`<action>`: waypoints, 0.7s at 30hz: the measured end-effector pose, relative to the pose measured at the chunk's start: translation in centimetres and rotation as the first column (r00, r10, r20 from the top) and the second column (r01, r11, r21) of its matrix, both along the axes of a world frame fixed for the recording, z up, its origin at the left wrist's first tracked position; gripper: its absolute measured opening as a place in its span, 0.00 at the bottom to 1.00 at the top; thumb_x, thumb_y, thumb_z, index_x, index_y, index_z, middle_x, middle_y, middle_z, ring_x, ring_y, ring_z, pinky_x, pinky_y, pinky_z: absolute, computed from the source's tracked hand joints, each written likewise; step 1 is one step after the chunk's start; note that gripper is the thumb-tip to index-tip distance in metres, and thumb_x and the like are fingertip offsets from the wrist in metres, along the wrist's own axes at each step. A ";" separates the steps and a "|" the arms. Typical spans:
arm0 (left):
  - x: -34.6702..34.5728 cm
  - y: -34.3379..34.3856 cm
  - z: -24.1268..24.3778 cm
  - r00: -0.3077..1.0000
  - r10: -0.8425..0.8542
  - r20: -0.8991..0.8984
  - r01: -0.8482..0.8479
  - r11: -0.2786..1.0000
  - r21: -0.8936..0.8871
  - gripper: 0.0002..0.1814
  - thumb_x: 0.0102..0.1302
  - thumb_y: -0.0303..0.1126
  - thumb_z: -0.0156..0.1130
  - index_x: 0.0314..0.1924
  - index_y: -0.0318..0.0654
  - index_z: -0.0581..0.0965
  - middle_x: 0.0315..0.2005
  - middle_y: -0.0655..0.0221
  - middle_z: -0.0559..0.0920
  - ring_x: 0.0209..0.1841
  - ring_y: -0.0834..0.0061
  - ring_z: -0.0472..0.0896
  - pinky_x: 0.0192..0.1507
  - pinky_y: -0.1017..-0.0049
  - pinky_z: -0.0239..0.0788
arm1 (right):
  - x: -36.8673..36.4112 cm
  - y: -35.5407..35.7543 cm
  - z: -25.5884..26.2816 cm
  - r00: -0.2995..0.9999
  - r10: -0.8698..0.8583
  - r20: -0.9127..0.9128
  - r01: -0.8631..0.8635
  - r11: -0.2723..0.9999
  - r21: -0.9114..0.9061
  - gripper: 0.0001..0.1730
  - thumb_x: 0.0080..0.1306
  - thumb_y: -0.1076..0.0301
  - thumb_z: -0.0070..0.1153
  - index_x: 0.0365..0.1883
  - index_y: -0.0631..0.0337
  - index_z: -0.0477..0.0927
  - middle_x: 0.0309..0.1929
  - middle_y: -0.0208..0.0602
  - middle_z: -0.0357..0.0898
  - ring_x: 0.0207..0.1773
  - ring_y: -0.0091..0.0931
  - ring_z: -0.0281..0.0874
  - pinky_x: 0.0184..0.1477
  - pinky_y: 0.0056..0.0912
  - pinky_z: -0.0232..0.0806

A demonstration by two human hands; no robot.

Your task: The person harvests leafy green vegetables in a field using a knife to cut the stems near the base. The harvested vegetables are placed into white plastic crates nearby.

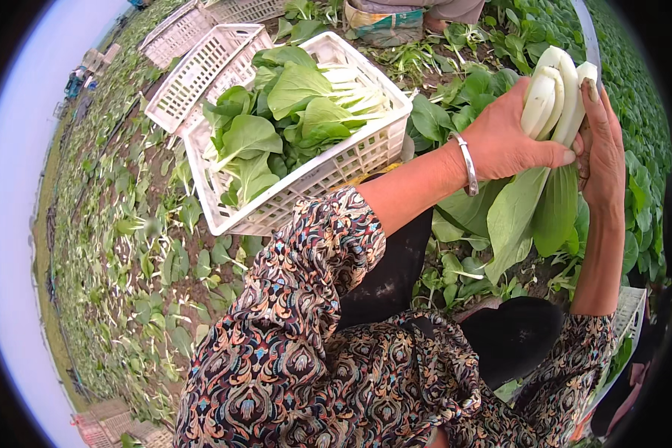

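Note:
My left hand [504, 134], with a silver bangle at its wrist, grips a head of bok choy [565, 123]. Its pale stalk bases point up and away, and its green leaves [517, 215] hang down towards me. My right hand [601, 140] is against the far right side of the same head, its soiled thumb laid on a white stalk. A curved knife blade [587, 33] rises from behind the right hand's fingers; its handle is hidden. Left of my hands stands a white plastic crate [308, 187] holding cut bok choy [308, 106].
More plastic crates [201, 73] stand behind the filled one. Another crate [627, 330] sits at my right side. Someone's leg [456, 11] shows beside a printed sack [389, 25]. Growing greens [638, 112] line the right; trimmed leaves [162, 302] litter the soil at left.

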State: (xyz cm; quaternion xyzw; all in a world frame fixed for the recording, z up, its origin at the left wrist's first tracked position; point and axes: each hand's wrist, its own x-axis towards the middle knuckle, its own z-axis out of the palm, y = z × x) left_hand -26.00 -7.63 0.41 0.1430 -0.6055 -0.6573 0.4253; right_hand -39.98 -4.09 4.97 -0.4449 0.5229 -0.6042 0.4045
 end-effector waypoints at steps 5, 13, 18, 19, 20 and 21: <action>7.8 -1.5 1.3 0.933 0.212 -0.290 -0.245 0.966 -0.080 0.30 0.53 0.27 0.71 0.56 0.35 0.69 0.40 0.70 0.81 0.42 0.80 0.79 0.47 0.77 0.73 | 7.3 -5.0 3.4 0.915 0.282 -0.288 -0.309 0.949 -0.053 0.32 0.68 0.43 0.53 0.58 0.60 0.73 0.18 0.14 0.62 0.16 0.04 0.52 0.16 0.10 0.44; 21.4 0.9 -1.1 0.493 0.795 -0.353 -0.803 0.572 0.168 0.26 0.56 0.29 0.71 0.53 0.33 0.73 0.44 0.69 0.80 0.43 0.77 0.79 0.47 0.75 0.72 | 21.2 -5.5 5.4 0.595 0.317 -0.739 -0.708 0.641 -0.296 0.30 0.58 0.54 0.68 0.51 0.66 0.73 0.29 0.34 0.77 0.30 0.24 0.75 0.37 0.25 0.69; 25.7 3.1 -4.7 0.253 0.927 -0.278 -0.884 0.338 0.322 0.25 0.63 0.31 0.64 0.59 0.35 0.70 0.51 0.67 0.77 0.50 0.74 0.77 0.53 0.70 0.72 | 25.8 -5.6 -2.2 0.443 0.564 -0.697 -0.851 0.508 -0.130 0.42 0.48 0.52 0.71 0.57 0.64 0.71 0.44 0.56 0.79 0.50 0.46 0.77 0.51 0.44 0.68; 25.7 3.7 -6.5 0.214 0.943 -0.256 -0.861 0.306 0.406 0.28 0.61 0.30 0.66 0.60 0.36 0.69 0.53 0.68 0.75 0.52 0.74 0.75 0.55 0.70 0.69 | 26.6 -6.0 -5.0 0.395 0.585 -0.709 -0.869 0.488 -0.082 0.43 0.49 0.52 0.70 0.60 0.62 0.69 0.47 0.52 0.79 0.51 0.45 0.77 0.52 0.43 0.68; 25.5 3.8 -8.3 0.199 0.957 -0.209 -0.842 0.277 0.463 0.29 0.62 0.31 0.66 0.62 0.38 0.67 0.55 0.69 0.74 0.54 0.74 0.73 0.59 0.68 0.66 | 26.7 -6.3 -6.7 0.340 0.594 -0.729 -0.882 0.470 -0.028 0.43 0.48 0.53 0.70 0.61 0.60 0.68 0.50 0.46 0.78 0.53 0.43 0.76 0.54 0.42 0.68; 25.2 4.6 -9.2 0.192 0.970 -0.151 -0.823 0.243 0.513 0.29 0.63 0.30 0.65 0.63 0.39 0.66 0.57 0.70 0.72 0.57 0.73 0.72 0.61 0.68 0.64 | 26.8 -6.4 -8.0 0.299 0.656 -0.693 -0.895 0.445 0.036 0.43 0.48 0.57 0.71 0.60 0.63 0.69 0.52 0.50 0.76 0.55 0.44 0.74 0.56 0.41 0.66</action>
